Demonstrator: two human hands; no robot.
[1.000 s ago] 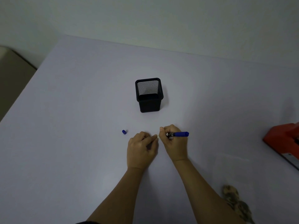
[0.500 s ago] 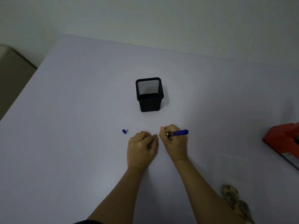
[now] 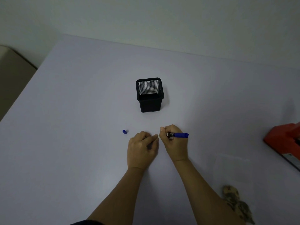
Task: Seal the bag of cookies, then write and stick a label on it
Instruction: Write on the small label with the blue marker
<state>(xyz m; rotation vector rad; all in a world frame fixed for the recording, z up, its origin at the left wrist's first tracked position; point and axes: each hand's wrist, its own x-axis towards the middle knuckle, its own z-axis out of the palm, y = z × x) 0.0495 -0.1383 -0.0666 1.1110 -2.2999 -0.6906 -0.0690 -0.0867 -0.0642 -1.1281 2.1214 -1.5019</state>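
In the head view, the person's two hands meet near the middle of the tabletop [image 3: 81, 159], closer to its near edge than to its far one. The left hand [image 3: 142, 150] has its fingers curled and pinches a small white label [image 3: 158, 136] at its fingertips. The right hand [image 3: 176, 145], just beside it, grips a blue marker [image 3: 179, 135] whose barrel sticks out to the right; its tip is hidden by the fingers. The marker's blue cap [image 3: 124, 131] lies on the tabletop to the left of the hands. A black mesh pen holder [image 3: 150, 103] stands upright beyond them. At the near right corner lies the clear bag [image 3: 232, 168] with cookies [image 3: 233, 198] in it, well apart from the hands. A red device [image 3: 285, 142] sits at the right edge.
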